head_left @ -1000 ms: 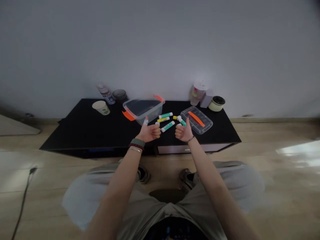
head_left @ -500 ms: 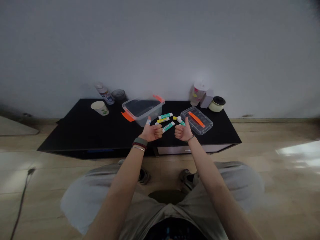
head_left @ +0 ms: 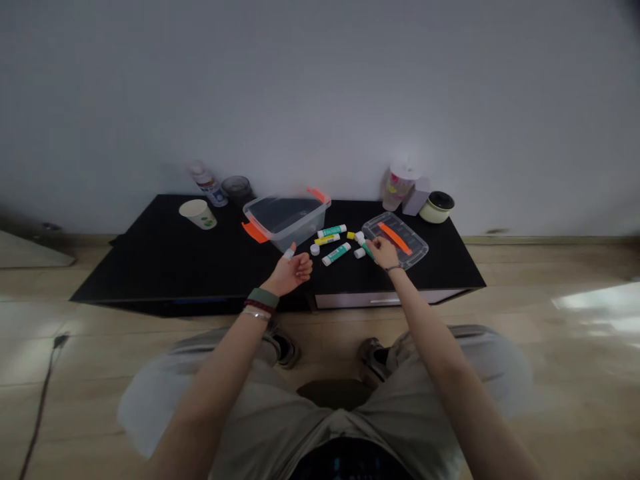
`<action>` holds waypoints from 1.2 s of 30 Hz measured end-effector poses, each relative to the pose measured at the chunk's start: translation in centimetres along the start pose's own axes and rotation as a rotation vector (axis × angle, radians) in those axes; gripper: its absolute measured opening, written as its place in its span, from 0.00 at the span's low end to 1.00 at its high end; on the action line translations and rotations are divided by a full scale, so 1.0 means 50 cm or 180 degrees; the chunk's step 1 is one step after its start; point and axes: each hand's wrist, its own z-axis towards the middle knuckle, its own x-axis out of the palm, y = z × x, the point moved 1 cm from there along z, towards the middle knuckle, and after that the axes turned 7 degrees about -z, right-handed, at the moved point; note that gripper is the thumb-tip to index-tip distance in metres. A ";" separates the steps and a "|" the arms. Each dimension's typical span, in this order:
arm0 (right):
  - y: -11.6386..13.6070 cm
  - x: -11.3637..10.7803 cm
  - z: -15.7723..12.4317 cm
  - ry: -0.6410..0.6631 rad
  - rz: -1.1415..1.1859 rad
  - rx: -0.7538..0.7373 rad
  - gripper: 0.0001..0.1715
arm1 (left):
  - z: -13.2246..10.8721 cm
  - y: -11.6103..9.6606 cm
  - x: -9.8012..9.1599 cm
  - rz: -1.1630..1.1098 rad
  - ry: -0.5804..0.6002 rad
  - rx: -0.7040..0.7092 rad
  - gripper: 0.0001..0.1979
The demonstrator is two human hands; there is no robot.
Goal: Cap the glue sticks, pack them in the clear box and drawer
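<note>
My right hand [head_left: 384,253] has its fingers closed on the end of a green-and-white glue stick [head_left: 365,245], at the left edge of a clear lid [head_left: 419,252] with an orange handle. My left hand [head_left: 291,272] holds nothing; its thumb points up and its fingers are loosely curled, in front of a clear plastic box [head_left: 295,235] with orange latches. Between the hands lie two more green-and-white glue sticks, one in front [head_left: 337,254] and one behind [head_left: 332,231], and a yellow-and-white stick [head_left: 327,239]. Loose caps lie around them, white [head_left: 315,249], yellow [head_left: 351,235] and white [head_left: 359,253].
On the black cabinet top [head_left: 165,267], a paper cup [head_left: 199,215], a spray can [head_left: 210,187] and a dark round container [head_left: 238,190] stand at the left. A lidded plastic cup [head_left: 397,188], a grey box [head_left: 416,198] and a cream pot [head_left: 437,208] stand back right, near the wall.
My right hand has moved right and turned from a thumb-up fist to grasp a glue stick. My left hand has drawn back left and loosened its fingers, uncovering a white cap.
</note>
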 end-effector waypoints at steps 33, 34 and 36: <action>0.229 -0.056 -0.094 0.1220 -0.0685 -0.2159 0.25 | -0.018 0.029 0.122 0.1162 -0.0240 0.1126 0.21; 0.211 -0.060 -0.073 0.1204 -0.0837 -0.2076 0.23 | -0.014 0.027 0.113 0.1228 -0.0356 0.1144 0.20; 0.170 -0.071 -0.026 0.1009 -0.1366 -0.1795 0.16 | -0.005 0.025 0.096 0.1451 -0.0525 0.1158 0.20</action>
